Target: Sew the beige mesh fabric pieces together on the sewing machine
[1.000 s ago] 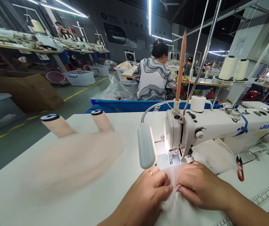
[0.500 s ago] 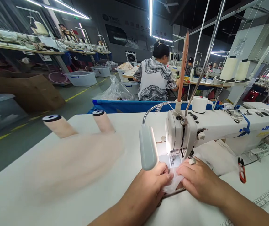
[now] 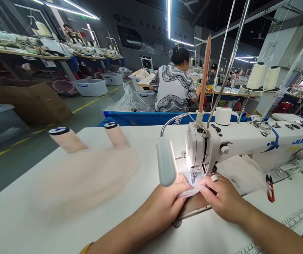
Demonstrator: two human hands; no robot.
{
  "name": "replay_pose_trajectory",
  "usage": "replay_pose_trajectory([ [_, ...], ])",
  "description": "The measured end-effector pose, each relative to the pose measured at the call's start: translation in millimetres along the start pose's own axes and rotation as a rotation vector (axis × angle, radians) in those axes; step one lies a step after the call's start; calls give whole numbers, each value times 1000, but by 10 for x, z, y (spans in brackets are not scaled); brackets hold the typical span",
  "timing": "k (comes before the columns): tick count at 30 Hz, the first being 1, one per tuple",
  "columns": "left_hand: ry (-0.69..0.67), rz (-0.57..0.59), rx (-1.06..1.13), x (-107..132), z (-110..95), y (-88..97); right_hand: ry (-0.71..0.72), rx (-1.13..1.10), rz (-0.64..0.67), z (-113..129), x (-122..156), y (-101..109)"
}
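A thin white piece of fabric [image 3: 190, 193] is stretched between my two hands, just in front of the presser foot [image 3: 193, 177] of a white sewing machine [image 3: 236, 141]. My left hand [image 3: 171, 197] pinches its left edge between thumb and fingers, below the grey lamp head [image 3: 166, 162]. On the other side my right hand [image 3: 217, 195] grips the right edge between thumb and forefinger, close to the needle area. More sheer white fabric [image 3: 243, 173] lies under the machine arm. The needle tip is too small to make out.
On the left of the table [image 3: 93, 233] lies a blurred, pale peach fabric pile [image 3: 88, 183], with two thread cones [image 3: 70, 141] behind it. Red-handled snips [image 3: 270, 188] and a ruler [image 3: 299, 213] are at the right. A co-worker [image 3: 174, 83] sits beyond the blue cloth [image 3: 141, 119].
Both hands have turned and lifted the fabric's near edge into a taut, narrow fold. The brown-toned plate beneath now shows more. The view has shifted slightly.
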State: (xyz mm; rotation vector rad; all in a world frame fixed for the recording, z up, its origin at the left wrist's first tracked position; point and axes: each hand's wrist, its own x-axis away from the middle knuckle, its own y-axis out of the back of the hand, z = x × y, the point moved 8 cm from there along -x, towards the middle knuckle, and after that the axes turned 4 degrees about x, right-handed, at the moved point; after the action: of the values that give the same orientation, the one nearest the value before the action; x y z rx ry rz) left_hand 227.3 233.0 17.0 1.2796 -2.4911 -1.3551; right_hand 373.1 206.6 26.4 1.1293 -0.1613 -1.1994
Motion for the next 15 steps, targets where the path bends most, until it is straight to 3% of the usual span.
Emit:
replay_pose_trajectory([
  [4,-229,-93,-166,143,-204,-44,163,191,181,116,117,-135],
  [7,-335,-142,-239,244,-308,-68,196,290,231,151,168,-168],
  [11,-310,-74,-305,240,-313,-76,189,347,227,155,160,-161],
  [15,-321,-114,-302,197,-267,-21,167,389,226,111,130,-179],
])
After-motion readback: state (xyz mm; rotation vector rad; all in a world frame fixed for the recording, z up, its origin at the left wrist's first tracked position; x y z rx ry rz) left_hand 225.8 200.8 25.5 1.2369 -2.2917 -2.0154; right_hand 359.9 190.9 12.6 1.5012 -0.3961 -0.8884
